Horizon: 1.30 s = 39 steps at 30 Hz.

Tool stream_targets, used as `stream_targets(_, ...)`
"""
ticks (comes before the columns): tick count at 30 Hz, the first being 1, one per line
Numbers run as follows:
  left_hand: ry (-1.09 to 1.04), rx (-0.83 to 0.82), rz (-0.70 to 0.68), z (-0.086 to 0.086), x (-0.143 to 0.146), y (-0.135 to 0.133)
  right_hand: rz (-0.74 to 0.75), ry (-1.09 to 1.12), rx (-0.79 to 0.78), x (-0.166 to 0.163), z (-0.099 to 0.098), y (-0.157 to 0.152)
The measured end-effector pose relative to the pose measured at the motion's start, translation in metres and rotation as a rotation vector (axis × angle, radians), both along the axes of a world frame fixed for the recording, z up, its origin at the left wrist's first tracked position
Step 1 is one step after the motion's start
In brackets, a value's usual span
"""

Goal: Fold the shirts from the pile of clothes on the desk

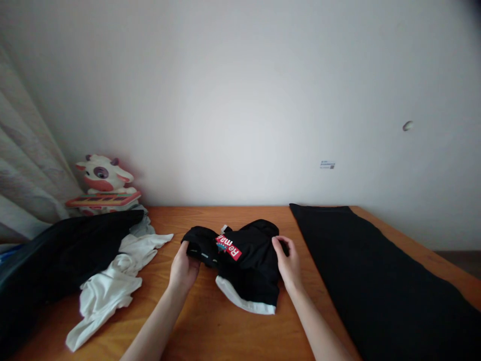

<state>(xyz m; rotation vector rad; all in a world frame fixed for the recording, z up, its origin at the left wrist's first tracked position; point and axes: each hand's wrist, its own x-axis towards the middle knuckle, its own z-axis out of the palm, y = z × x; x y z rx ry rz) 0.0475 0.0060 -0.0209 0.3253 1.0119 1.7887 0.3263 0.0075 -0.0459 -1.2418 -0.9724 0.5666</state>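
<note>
A small black T-shirt (255, 250) with a red lettered print and a white hem lies crumpled on the wooden table. My left hand (184, 268) is closed round its left part, which is lifted slightly and folded over the fingers. On the other side, my right hand (288, 258) pinches the shirt's right edge between thumb and fingers. The print sits askew near the middle, and the white hem points toward me. Part of the cloth under the left fold is hidden.
To the left lie a white garment (108, 286) and a dark cloth heap (67, 255). Behind them stands a cow toy with a keyboard (103, 183), beside a curtain (30, 150). A long black cloth (368, 271) lies flat along the right. The wall (240, 110) borders the table's back.
</note>
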Motion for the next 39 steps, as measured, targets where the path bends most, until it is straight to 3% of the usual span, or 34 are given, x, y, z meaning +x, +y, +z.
stream_targets(3, 0.144, -0.012, -0.076, -0.003, 0.015, -0.007, -0.081, -0.556, 0.196, -0.005, 0.001, -0.007)
stream_targets(5, 0.322, 0.065, -0.201, -0.005, 0.028, -0.015, -0.002, -0.768, 0.266, -0.013, 0.006, -0.018)
stream_targets(9, 0.524, 0.185, -0.409, -0.007, 0.043, -0.026, 0.286, -0.980, 0.217, -0.028, 0.016, -0.038)
stream_targets(12, 0.513, 0.189, -0.406, -0.008, 0.040, -0.025, 0.376, -1.063, 0.137, -0.032, 0.018, -0.042)
stream_targets(15, 0.388, 0.169, -0.357, -0.007, 0.032, -0.020, 0.366, -1.106, 0.115, -0.030, 0.016, -0.039)
stream_targets(20, 0.041, 0.148, -0.248, 0.001, 0.015, -0.010, 0.303, -1.029, 0.210, -0.031, 0.012, -0.033)
stream_targets(24, -0.173, 0.080, -0.089, 0.008, -0.002, -0.004, 0.231, -0.738, 0.244, -0.031, 0.011, -0.028)
stream_targets(29, -0.207, 0.117, 0.047, 0.022, -0.029, 0.000, 0.070, -0.164, 0.124, -0.017, 0.011, -0.011)
stream_targets(33, -0.180, 0.154, 0.123, 0.030, -0.029, 0.000, 0.027, 0.029, 0.096, -0.006, 0.006, 0.002)
stream_targets(36, -0.109, 0.098, 0.052, 0.025, -0.013, -0.002, 0.040, 0.027, 0.107, -0.006, 0.001, 0.004)
stream_targets(39, 0.081, -0.068, -0.196, 0.011, 0.004, -0.007, 0.068, -0.115, 0.169, -0.012, -0.002, -0.001)
